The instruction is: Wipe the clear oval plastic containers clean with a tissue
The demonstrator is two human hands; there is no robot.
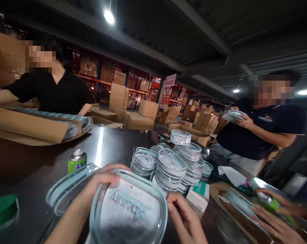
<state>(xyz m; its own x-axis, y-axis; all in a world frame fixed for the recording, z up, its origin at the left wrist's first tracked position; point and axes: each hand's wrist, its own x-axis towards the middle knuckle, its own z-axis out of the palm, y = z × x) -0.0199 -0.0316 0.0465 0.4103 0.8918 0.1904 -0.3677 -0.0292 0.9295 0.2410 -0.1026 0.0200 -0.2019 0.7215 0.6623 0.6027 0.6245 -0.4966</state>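
Note:
A glass food container [130,206] with a pale blue rim and a printed paper inside is tilted up close in front of me. My left hand [105,179] grips its upper left edge, thumb over the rim. At the right edge my right hand [185,217] has its fingers curled and pinched against the rim. Behind my left forearm rests another clear container [72,191] with a pale blue rim. A green spray can [77,161] with a white nozzle stands just beyond it. Several similar containers are stacked [171,166] past the one I hold.
A white and teal box [199,196] lies right of the stacks. At left are a green round object [3,210] and an open carton [31,125] of containers, beside a person in black. A person at right holds containers [233,116]; another person's blurred hands [278,213] work nearer.

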